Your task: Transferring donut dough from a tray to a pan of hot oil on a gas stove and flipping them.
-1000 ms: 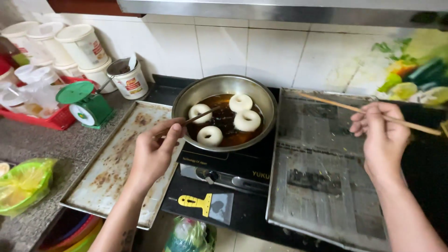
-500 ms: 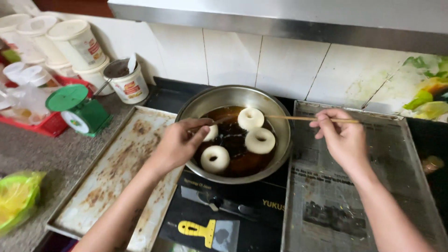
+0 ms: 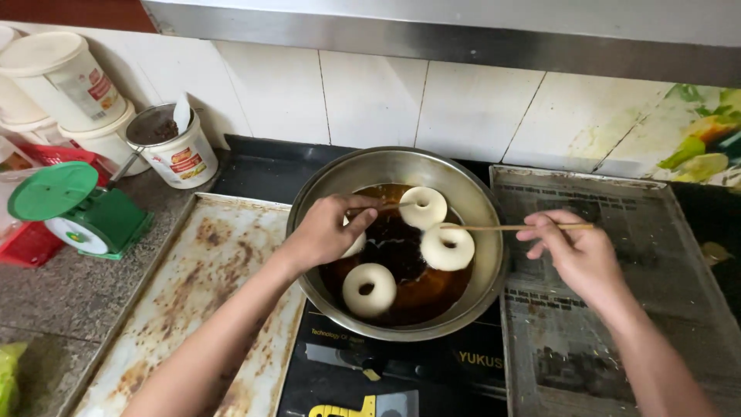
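Observation:
A round metal pan [image 3: 478, 201] of dark oil stands on a black cooktop [image 3: 386, 371]. Several pale dough rings float in it: one at the back [image 3: 422, 207], one on the right [image 3: 448, 247], one at the front [image 3: 369, 289], and one partly hidden under my left hand. My left hand [image 3: 328, 229] hovers over the pan's left side, gripping a thin wooden stick that points at the back ring. My right hand [image 3: 575, 251] holds a second wooden stick [image 3: 494, 227] level, with its tip on the right ring.
A greasy metal tray [image 3: 208, 293] lies left of the pan; a paper-lined tray [image 3: 617, 232] lies to the right. A green kitchen scale [image 3: 69, 212], white tubs [image 3: 65, 77] and a cup with a spoon [image 3: 174, 147] stand at the back left by the tiled wall.
The view has moved closer to the pan. My right hand has brought its stick down and left onto the right ring. My left hand stays over the pan's left side.

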